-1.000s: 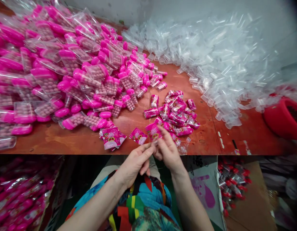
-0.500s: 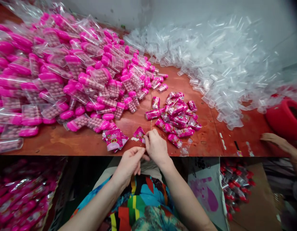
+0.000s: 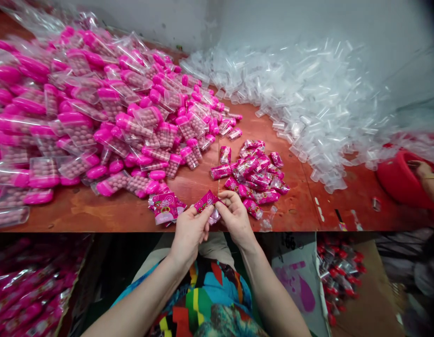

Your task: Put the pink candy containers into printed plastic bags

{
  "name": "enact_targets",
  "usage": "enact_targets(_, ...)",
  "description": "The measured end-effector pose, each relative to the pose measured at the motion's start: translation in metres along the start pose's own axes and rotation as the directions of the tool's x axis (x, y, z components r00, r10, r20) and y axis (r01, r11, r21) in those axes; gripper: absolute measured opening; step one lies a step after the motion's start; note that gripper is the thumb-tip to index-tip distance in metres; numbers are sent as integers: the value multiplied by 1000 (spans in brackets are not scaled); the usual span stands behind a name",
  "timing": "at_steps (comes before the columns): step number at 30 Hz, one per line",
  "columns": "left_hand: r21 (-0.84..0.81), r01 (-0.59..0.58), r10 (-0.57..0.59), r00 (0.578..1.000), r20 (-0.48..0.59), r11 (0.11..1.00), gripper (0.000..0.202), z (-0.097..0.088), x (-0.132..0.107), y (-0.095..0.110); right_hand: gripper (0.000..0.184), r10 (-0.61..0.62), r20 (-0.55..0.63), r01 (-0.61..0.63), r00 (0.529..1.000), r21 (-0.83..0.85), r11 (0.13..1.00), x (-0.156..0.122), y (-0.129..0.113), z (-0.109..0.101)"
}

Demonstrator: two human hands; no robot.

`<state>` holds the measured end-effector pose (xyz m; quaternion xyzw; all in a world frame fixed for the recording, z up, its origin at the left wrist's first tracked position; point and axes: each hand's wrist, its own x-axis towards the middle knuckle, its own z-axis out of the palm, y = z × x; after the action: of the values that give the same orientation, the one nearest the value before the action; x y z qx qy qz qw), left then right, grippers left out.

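Between my two hands is a pink printed wrapper (image 3: 207,200), held just above the front edge of the table. My left hand (image 3: 191,229) pinches its lower left side between thumb and fingers. The fingers of my right hand (image 3: 235,213) close on its right side. To the left lies a small stack of flat pink wrappers (image 3: 165,208). Beyond my right hand is a heap of pink wrapped candy bottles (image 3: 255,171). A large pile of clear bottles with pink caps and pink balls inside (image 3: 143,117) covers the left of the table.
Clear empty plastic containers (image 3: 301,103) are heaped at the back right. A co-worker's hand (image 3: 422,171) reaches into a red bowl (image 3: 395,180) at the far right. Below the table edge are pink wrapped packs (image 3: 30,290) and a box of red-capped items (image 3: 338,276).
The wrapper has been lifted off the table and is now held by both hands. The co-worker's hand has moved from the table into the red bowl, which is tilted. The view has shifted slightly.
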<state>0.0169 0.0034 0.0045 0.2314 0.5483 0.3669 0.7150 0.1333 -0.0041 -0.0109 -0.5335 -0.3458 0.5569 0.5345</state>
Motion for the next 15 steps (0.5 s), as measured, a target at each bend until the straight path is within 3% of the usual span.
enact_targets(3, -11, 8, -8, 1000, -5, 1000, 33, 2, -2, 5, 15, -81, -44, 74, 996, -147, 986, 5, 1, 0)
enact_targets(5, -23, 0, 1, 1000, 27, 1000, 37, 2, -4, 9, 19, -154, -72, 114, 985, -391, 913, 10, 3, -2)
enact_targets(6, -32, -7, 9, 999, 44, 999, 38, 1, -5, 11, 21, -183, -64, 120, 981, -540, 833, 12, 4, -3)
enact_targets(8, -53, -25, 27, 999, 40, 998, 40, -2, -8, 18, 23, -196, -3, 114, 981, -804, 584, 16, 5, -3)
enact_targets(11, -105, -51, 49, 999, -19, 993, 35, -8, -11, 30, 26, -187, 68, 109, 980, -969, 221, 18, 3, -1)
enact_targets(13, -131, -64, 60, 997, -41, 989, 35, -12, -13, 38, 32, -248, 73, 107, 966, -986, 128, 20, -2, 2)
enact_targets(15, -145, -74, 68, 996, -50, 987, 39, -16, -13, 44, 37, -316, 91, 147, 944, -976, 158, 26, -9, 7)
